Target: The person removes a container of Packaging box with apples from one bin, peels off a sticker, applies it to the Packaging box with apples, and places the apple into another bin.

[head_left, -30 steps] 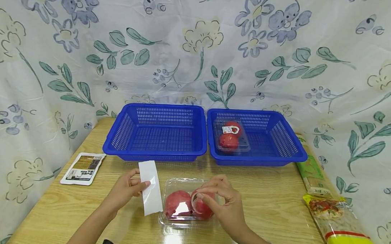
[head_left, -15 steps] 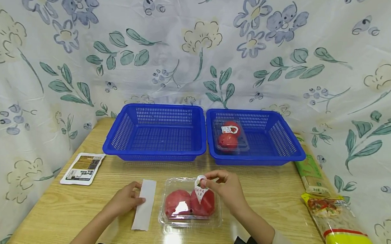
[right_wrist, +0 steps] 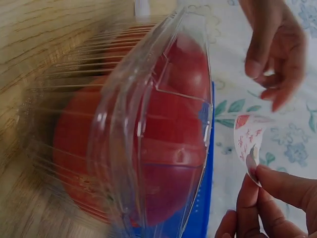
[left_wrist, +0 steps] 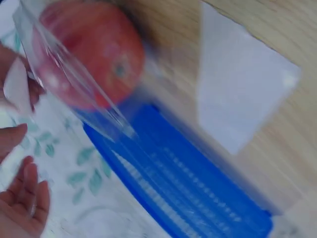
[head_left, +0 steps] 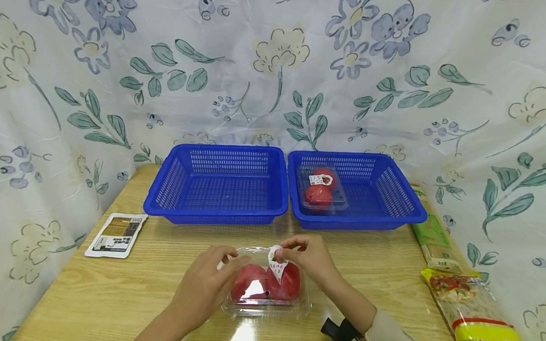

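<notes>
A clear plastic box (head_left: 300, 306) of red tomatoes (head_left: 247, 282) rests on the table in front of me. My right hand (head_left: 309, 259) pinches a white sticker label (head_left: 276, 265) with red print by its rounded end, above the box's right half. The right wrist view shows this label (right_wrist: 247, 141) curling away from the fingertips. My left hand (head_left: 209, 278) hovers over the box's left edge, fingers loosely bent and holding nothing. A white paper strip (left_wrist: 242, 84) lies on the wood in the left wrist view; my left hand mostly hides it in the head view.
Two blue baskets (head_left: 216, 216) stand side by side behind the box. The right basket (head_left: 365, 220) contains another labelled tomato box (head_left: 321, 191). A flat white-edged packet (head_left: 116, 236) lies at left. Along the right edge lie a green packet (head_left: 438, 242) and a yellow-ended bag (head_left: 472, 304).
My right hand has brought the label round so its printed side shows. My left hand has put the paper strip down on the table, let it go and moved right, over the box.
</notes>
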`<state>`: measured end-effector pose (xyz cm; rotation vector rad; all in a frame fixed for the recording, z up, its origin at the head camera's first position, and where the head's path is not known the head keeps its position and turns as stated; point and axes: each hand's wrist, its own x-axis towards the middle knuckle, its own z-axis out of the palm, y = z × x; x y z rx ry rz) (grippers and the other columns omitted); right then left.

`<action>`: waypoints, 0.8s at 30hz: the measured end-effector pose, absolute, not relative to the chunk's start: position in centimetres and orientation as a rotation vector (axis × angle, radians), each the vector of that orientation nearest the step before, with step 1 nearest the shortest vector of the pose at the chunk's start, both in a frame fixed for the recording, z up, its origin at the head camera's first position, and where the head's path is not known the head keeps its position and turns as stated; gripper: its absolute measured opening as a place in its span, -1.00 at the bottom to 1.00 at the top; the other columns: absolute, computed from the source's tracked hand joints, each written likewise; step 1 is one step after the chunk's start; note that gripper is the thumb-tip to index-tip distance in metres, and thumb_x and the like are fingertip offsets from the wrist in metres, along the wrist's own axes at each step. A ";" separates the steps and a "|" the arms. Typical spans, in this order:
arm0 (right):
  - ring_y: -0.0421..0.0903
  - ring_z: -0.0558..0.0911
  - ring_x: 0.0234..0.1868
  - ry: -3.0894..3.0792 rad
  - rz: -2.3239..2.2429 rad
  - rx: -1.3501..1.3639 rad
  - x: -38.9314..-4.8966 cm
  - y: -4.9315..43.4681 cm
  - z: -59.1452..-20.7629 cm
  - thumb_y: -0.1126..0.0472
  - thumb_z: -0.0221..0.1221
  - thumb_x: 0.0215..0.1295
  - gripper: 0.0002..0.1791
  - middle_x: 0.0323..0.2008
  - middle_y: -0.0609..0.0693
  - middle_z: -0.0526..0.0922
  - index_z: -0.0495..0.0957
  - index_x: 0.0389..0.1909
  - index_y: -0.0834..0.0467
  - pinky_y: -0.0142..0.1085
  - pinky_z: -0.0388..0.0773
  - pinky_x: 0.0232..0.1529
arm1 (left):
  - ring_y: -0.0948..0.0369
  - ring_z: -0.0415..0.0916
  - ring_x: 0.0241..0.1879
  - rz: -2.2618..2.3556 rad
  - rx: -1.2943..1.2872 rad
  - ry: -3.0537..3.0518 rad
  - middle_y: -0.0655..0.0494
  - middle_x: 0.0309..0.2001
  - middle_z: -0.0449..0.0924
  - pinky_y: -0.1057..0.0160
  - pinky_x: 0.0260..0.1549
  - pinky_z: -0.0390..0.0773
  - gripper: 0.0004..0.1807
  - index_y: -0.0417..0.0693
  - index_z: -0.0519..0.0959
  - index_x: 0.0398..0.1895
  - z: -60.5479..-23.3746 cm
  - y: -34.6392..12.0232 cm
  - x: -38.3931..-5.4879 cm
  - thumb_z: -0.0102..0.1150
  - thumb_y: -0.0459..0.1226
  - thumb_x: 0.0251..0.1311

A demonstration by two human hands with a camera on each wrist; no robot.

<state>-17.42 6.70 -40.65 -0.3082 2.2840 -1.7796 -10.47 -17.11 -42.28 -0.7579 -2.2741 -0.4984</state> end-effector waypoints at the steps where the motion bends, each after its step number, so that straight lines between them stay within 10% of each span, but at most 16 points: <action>1: -0.16 0.63 -0.47 2.293 -1.768 -0.313 -17.5 6.6 -40.7 0.29 0.41 0.08 -0.81 -0.44 0.13 0.77 0.74 -0.31 0.32 -0.41 0.45 -0.46 | 0.17 0.52 -0.23 -0.430 -0.822 -2.226 0.08 -0.15 0.57 0.20 -0.28 0.54 -0.78 0.05 0.67 -0.06 -42.2 -16.4 -10.5 0.10 -0.31 0.32; 5: -0.17 0.52 -0.47 2.340 -1.729 -0.307 -17.8 6.2 -40.7 0.32 0.40 0.05 -0.86 -0.43 0.09 0.76 0.75 -0.36 0.29 -0.42 0.36 -0.50 | 0.11 0.55 -0.18 -0.255 -0.917 -2.144 0.07 -0.16 0.59 0.17 -0.22 0.56 -0.58 0.12 0.70 -0.12 -42.4 -14.7 -10.6 -0.26 -0.19 0.57; 16: -0.21 0.37 -0.55 2.361 -1.613 -0.321 -18.0 5.8 -40.5 0.29 0.42 0.06 -0.87 -0.40 0.02 0.75 0.76 -0.38 0.27 -0.43 0.21 -0.62 | 0.15 0.46 -0.25 -0.188 -0.971 -2.117 0.12 -0.24 0.56 0.21 -0.29 0.47 -0.82 0.14 0.74 -0.30 -43.3 -13.9 -11.1 0.16 -0.24 0.10; 24: -0.15 0.53 -0.40 2.465 -1.489 -0.381 -18.6 5.6 -40.9 0.27 0.44 0.06 -0.91 -0.42 0.00 0.76 0.78 -0.41 0.21 -0.36 0.38 -0.46 | 0.17 0.43 -0.33 -0.259 -0.947 -2.030 0.13 -0.29 0.57 0.25 -0.35 0.43 -0.68 0.07 0.73 -0.40 -44.4 -13.7 -11.3 -0.02 -0.22 0.42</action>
